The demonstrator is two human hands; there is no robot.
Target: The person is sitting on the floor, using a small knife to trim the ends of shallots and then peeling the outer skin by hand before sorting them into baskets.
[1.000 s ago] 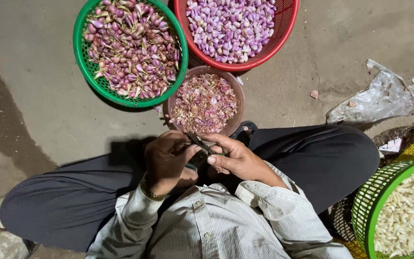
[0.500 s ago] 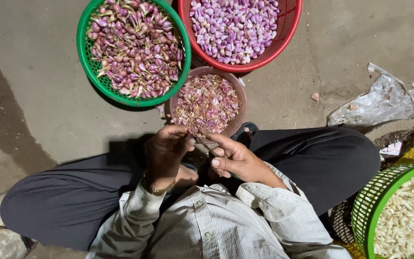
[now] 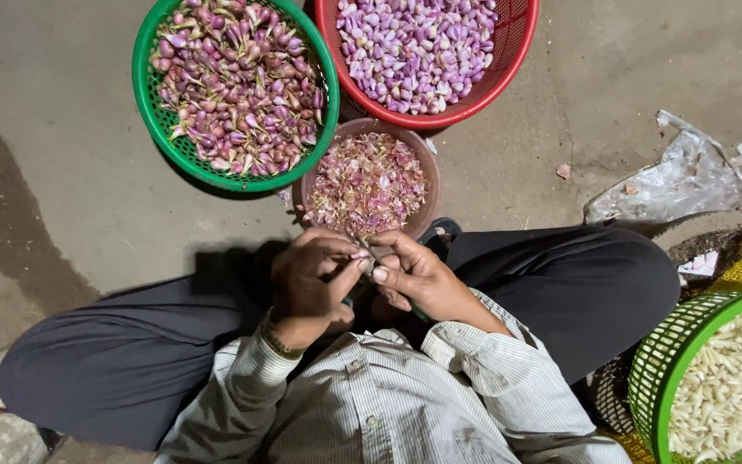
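I sit cross-legged on the ground with both hands together over my lap. My left hand (image 3: 309,279) pinches a small purple clove (image 3: 362,254) at its fingertips. My right hand (image 3: 418,282) meets it thumb to thumb and seems to hold a thin small knife (image 3: 374,256) against the clove; most of the blade is hidden. Just beyond my fingers stands a brown bowl (image 3: 430,185) full of pinkish peelings.
A green basket (image 3: 144,112) of unpeeled purple cloves is at the far left, and a red basket (image 3: 508,73) of peeled purple cloves beside it. A green basket (image 3: 648,378) of white cloves sits at my right knee. A crumpled clear plastic bag (image 3: 676,185) lies on the concrete.
My hands have closed in on each other, and the fingertips now meet on the clove. The dark blade that showed between them is mostly covered.
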